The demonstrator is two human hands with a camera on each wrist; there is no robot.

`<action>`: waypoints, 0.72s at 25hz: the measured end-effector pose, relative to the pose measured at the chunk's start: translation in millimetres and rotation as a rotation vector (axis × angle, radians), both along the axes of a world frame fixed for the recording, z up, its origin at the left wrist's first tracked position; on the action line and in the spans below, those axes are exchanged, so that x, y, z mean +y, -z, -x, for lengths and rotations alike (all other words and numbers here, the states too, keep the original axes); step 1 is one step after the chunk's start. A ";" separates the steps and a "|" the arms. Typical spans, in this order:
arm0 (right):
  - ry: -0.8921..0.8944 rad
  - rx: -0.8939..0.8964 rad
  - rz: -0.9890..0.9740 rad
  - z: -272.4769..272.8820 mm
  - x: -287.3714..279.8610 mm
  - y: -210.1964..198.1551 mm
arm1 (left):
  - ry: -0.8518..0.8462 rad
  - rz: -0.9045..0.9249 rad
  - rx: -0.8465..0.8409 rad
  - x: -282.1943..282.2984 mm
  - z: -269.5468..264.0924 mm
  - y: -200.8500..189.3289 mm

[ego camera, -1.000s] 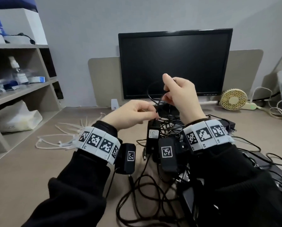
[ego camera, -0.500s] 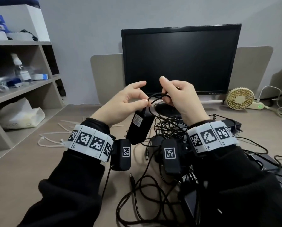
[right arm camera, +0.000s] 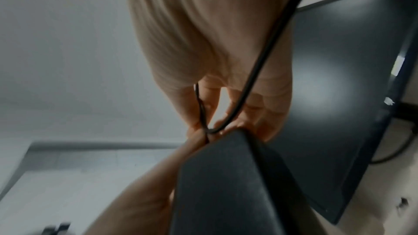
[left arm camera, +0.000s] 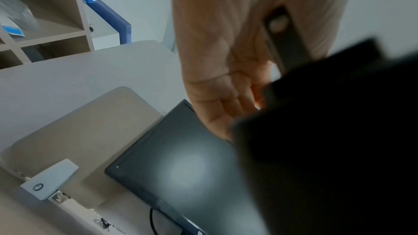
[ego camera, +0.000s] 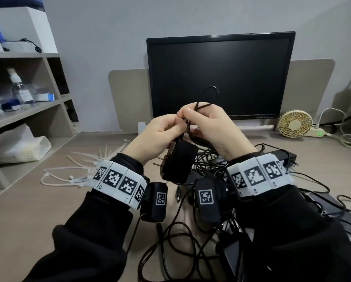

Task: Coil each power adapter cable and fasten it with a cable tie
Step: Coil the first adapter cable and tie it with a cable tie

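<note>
A black power adapter (ego camera: 178, 161) hangs above the desk, prongs pointing left. My left hand (ego camera: 160, 135) holds its top end, and the block (left arm camera: 328, 131) fills the right of the left wrist view. My right hand (ego camera: 207, 123) pinches its thin black cable (ego camera: 201, 104) just above the adapter; a small loop (ego camera: 212, 92) rises over the fingers. In the right wrist view the cable (right arm camera: 260, 67) runs down across my palm to the adapter (right arm camera: 221, 185). White cable ties (ego camera: 79, 171) lie on the desk at the left.
A dark monitor (ego camera: 221, 74) stands right behind my hands. More black adapters and tangled cables (ego camera: 211, 169) cover the desk below and to the right. A small fan (ego camera: 294, 124) sits at the right, and shelves (ego camera: 17, 110) line the left side.
Both hands have risen a little and closed together. The left hand's fingers, spread half a second ago, now close on the adapter's top, and a cable loop stands above the right hand.
</note>
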State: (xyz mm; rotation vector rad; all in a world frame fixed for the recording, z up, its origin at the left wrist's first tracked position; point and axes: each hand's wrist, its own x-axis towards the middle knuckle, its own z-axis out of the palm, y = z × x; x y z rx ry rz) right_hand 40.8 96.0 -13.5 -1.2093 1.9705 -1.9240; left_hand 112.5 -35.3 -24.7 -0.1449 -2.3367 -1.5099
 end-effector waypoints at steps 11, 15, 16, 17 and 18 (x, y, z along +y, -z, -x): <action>-0.448 -0.568 0.447 -1.1 11.5 -18.9 | 0.222 0.045 -0.184 -1.1 -5.1 3.7; -0.573 -0.644 0.547 -4.5 12.7 -22.4 | 0.326 -0.019 -0.302 16.9 -6.0 10.3; -0.592 -0.668 0.594 -3.3 14.8 -24.0 | 0.375 0.000 -0.338 20.1 -8.4 10.1; -0.609 -0.692 0.645 -1.7 17.0 -25.6 | 0.423 0.043 -0.363 19.7 -9.1 11.5; -0.618 -0.714 0.694 0.0 18.8 -26.6 | 0.436 0.057 -0.396 18.5 -8.7 12.8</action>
